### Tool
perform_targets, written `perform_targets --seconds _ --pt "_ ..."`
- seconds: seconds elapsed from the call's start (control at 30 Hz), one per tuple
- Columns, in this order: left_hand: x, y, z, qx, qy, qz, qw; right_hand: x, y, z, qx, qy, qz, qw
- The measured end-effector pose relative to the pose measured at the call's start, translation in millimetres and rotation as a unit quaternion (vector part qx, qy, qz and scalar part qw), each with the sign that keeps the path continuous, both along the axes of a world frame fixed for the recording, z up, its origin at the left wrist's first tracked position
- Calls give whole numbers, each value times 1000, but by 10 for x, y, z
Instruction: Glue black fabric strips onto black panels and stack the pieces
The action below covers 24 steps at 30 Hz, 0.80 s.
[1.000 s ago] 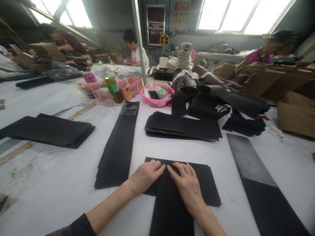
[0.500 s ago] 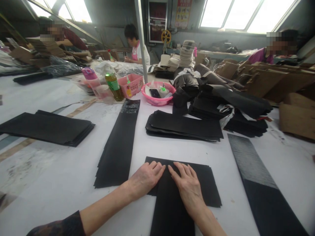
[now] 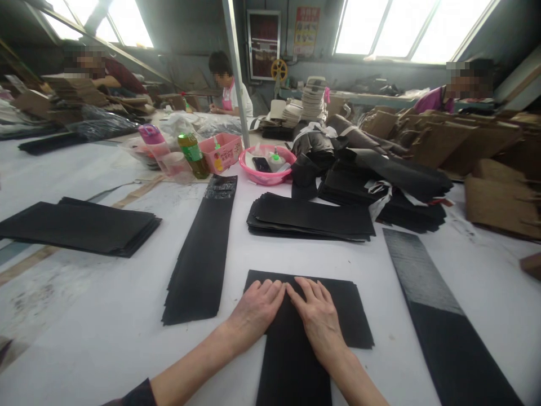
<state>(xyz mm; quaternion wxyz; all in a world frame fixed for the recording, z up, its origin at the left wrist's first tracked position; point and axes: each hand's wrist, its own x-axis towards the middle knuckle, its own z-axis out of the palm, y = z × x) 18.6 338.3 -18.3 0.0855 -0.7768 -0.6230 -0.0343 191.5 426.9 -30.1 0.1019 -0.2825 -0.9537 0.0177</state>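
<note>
A long black strip [image 3: 291, 361] lies lengthwise before me, its far end over a stack of black sheets [image 3: 353, 313] set crosswise. My left hand [image 3: 260, 304] rests at the strip's far end, fingers bent and close together on its edge. Beside it, my right hand [image 3: 319, 316] lies on the same end with fingers stretched out and somewhat apart. The two hands nearly meet at the fingertips. What is under the left fingers is partly hidden. To the left is a fanned stack of black strips [image 3: 198, 265] with a shiny far end.
Black stacks lie at far left [image 3: 80, 225] and just beyond my hands [image 3: 310, 217]. On the right is a black strip stack [image 3: 456, 332] with a greyish, streaked far part. Behind stand a pink basin [image 3: 264, 177], a bottle [image 3: 194, 158] and brown pieces [image 3: 502, 197]. Several people work farther back.
The view has shifted slightly. Both hands stay at the strip's far end, with the left fingers a little closer to the right hand.
</note>
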Motion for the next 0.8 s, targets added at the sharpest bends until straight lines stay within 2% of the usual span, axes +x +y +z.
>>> perform_targets --seconds 0.1,0.3,0.5,0.67,0.8 --pt "86 8 5 1 55 -28 998 -11 -4 -4 -1 -6 -1 1000" --pt "91 24 -44 16 106 -32 994 142 7 -15 11 -1 -19 1000" --pt "84 36 -46 6 113 -39 993 335 4 -37 24 16 -56 998" --pt "46 11 -53 1 98 -29 995 356 -19 -50 33 37 -85 995" --pt "52 21 -19 -20 64 -17 998 357 -29 -32 32 36 -83 995"
